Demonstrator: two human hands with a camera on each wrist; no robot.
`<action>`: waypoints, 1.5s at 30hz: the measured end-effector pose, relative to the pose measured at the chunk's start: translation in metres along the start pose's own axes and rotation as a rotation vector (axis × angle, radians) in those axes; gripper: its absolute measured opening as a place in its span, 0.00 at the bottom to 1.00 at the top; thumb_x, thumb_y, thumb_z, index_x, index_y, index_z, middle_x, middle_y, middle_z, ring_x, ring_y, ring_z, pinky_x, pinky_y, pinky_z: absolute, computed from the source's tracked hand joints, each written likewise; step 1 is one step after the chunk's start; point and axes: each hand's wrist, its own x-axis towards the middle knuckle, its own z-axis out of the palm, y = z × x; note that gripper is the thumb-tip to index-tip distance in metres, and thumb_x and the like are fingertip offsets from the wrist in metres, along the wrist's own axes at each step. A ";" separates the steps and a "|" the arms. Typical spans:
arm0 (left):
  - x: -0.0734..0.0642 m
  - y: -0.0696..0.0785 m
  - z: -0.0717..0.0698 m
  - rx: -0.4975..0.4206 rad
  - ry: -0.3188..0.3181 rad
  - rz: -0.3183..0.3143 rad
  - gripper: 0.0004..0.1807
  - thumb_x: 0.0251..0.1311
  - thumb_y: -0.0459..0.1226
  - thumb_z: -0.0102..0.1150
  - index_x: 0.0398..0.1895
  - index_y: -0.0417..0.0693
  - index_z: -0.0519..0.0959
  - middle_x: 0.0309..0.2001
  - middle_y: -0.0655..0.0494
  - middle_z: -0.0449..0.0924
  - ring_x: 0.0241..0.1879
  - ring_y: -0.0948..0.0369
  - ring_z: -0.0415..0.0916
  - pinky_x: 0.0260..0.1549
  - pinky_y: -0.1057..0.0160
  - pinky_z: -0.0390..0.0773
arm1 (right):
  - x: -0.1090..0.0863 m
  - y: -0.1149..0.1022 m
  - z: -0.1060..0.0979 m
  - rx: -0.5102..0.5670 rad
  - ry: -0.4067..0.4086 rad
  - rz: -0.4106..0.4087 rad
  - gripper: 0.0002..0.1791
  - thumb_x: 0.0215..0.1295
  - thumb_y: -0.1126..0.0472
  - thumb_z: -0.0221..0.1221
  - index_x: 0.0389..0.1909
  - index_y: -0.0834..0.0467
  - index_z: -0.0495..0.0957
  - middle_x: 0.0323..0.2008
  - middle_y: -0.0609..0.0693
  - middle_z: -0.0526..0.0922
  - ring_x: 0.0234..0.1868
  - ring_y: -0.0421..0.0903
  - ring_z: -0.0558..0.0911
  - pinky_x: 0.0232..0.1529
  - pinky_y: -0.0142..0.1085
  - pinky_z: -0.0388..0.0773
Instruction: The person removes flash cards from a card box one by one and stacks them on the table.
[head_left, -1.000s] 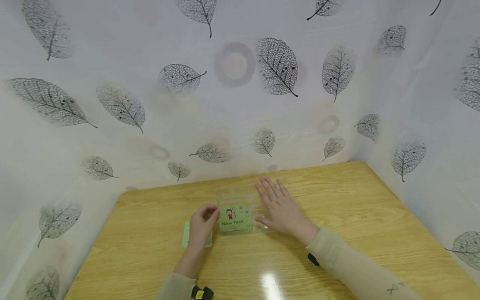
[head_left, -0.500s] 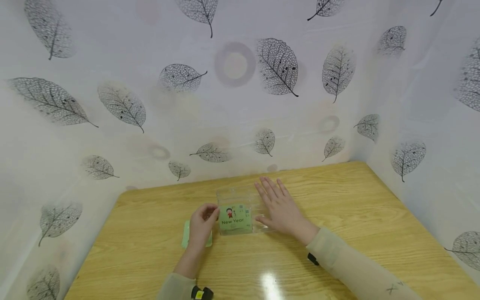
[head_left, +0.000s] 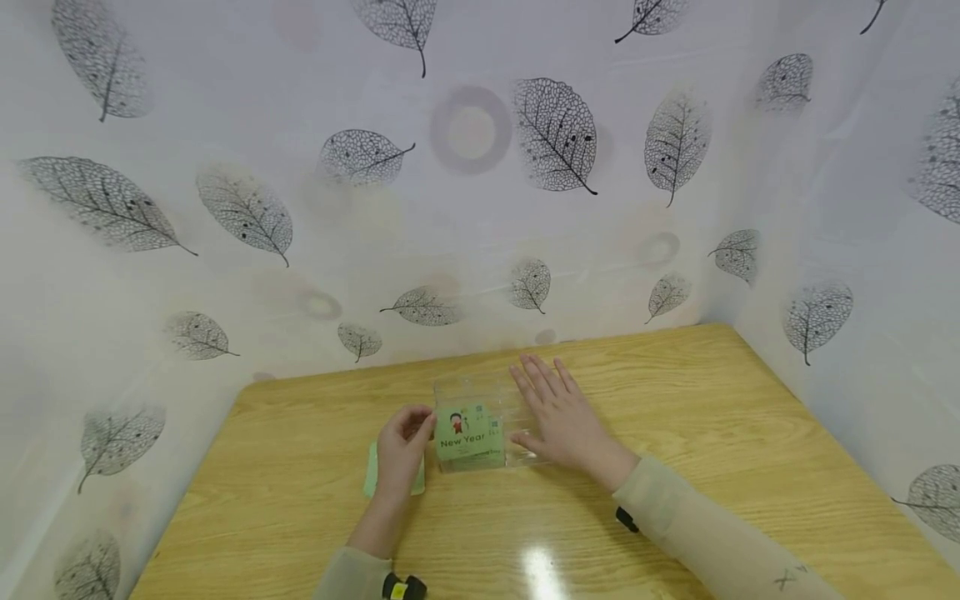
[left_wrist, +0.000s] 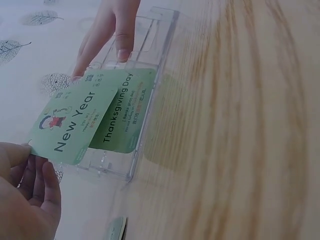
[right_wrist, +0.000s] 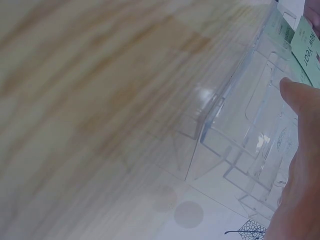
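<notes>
My left hand point(head_left: 402, 444) pinches the left edge of a green "New Year" card point(left_wrist: 72, 120) between thumb and fingers. The card is tilted up over a green "Thanksgiving Day" card point(left_wrist: 131, 112), which lies in a clear plastic case point(left_wrist: 162, 40). My right hand point(head_left: 562, 418) lies with straight fingers on the right part of the clear case, its thumb point(right_wrist: 295, 92) near the cards. Under my left wrist in the head view lies another green card stack point(head_left: 371, 471), partly hidden by the hand.
The case stands on a wooden table point(head_left: 675, 433) toward its back edge. Behind it hangs a pale curtain point(head_left: 480, 225) printed with leaves, also closing off both sides.
The "New Year" card has lifted and shifted slightly left with my left hand, uncovering part of the card beneath. My right hand has stayed in place.
</notes>
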 end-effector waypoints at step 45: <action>-0.005 -0.008 -0.022 0.072 0.047 -0.052 0.10 0.73 0.29 0.62 0.51 0.32 0.82 0.49 0.39 0.86 0.39 0.73 0.78 0.42 0.77 0.81 | 0.000 0.000 -0.001 0.045 -0.007 0.008 0.59 0.70 0.28 0.58 0.86 0.60 0.44 0.86 0.62 0.44 0.86 0.61 0.50 0.86 0.58 0.41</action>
